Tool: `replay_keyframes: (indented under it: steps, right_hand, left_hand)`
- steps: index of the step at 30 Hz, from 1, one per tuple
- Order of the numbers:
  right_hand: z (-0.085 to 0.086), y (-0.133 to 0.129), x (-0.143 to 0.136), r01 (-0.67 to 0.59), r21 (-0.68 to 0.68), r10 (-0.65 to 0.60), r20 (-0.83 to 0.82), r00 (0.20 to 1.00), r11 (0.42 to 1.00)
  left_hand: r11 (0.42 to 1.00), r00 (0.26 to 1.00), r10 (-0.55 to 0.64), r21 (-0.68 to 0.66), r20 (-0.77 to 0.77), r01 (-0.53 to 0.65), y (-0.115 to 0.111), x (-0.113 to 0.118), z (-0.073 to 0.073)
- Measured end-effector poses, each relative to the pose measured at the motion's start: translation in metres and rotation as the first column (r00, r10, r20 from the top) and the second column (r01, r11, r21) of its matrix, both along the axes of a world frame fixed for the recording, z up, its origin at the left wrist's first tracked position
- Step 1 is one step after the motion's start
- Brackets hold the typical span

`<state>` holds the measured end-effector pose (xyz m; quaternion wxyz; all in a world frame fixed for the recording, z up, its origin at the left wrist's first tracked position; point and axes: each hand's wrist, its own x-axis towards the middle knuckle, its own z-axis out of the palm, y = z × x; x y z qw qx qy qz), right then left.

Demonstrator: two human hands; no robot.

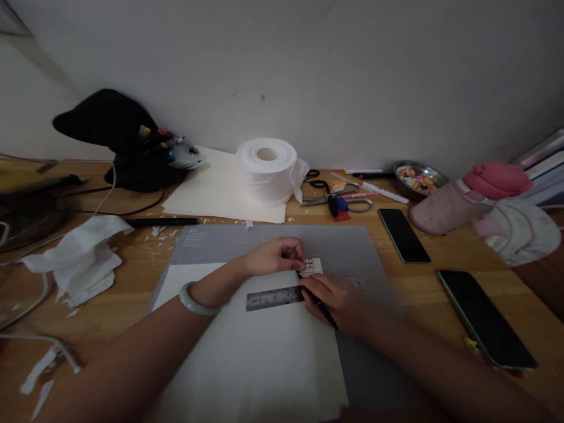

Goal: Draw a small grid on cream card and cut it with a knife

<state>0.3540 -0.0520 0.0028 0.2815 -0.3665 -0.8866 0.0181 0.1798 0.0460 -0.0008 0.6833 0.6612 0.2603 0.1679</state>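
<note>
A large cream sheet of paper (264, 358) lies on a grey cutting mat (352, 247). Small black line drawings (312, 264) mark its top right corner. My left hand (284, 257) is beside them, its fingers curled and thumb drawn in; whatever they may pinch is hidden. A pale bangle circles that wrist. With my right hand (326, 294) I grip a black pen (326, 313), tip close to the drawings and to my left fingertips. Below both hands a metal ruler (271, 298) lies across the paper, its right end under my right fingers.
Behind the mat stand a toilet paper roll (267, 173), scissors (352, 204) and pens. To the right are two phones (404, 235), a metal bowl (418, 179) and a pink-lidded bottle (453, 202). Crumpled tissue (86, 252), cables and paper scraps lie left.
</note>
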Motion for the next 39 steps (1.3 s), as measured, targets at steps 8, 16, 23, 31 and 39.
replay_keyframes:
  steps: [8, 16, 23, 31, 39]
  right_hand:
    - [-0.0050, 0.0008, 0.0010, -0.013, 0.009, 0.012, 0.067, 0.998, 1.000]
    - [-0.0066, -0.0011, -0.0002, -0.002, 0.022, -0.001, 0.131, 0.991, 1.000]
    - [-0.0050, -0.0015, -0.0008, -0.002, 0.005, 0.002, 0.099, 0.995, 1.000]
    - [-0.0026, -0.0021, -0.0009, 0.024, -0.013, -0.023, 0.067, 0.997, 1.000]
    - [-0.0008, -0.0011, 0.0004, 0.011, -0.066, -0.008, 0.057, 0.998, 0.998]
  left_hand:
    - [1.000, 0.999, -0.009, 0.019, 0.032, 0.009, 0.0001, -0.0002, -0.0006]
    - [1.000, 1.000, -0.011, 0.022, 0.027, 0.010, -0.0010, 0.0001, 0.0007]
    - [0.998, 1.000, 0.005, 0.058, -0.013, -0.004, -0.0005, 0.0003, 0.0021]
    - [0.998, 1.000, -0.014, 0.058, 0.021, 0.012, -0.0005, 0.0008, 0.0007]
    - [0.997, 1.000, -0.023, 0.067, 0.015, 0.022, -0.0001, 0.0003, 0.0000]
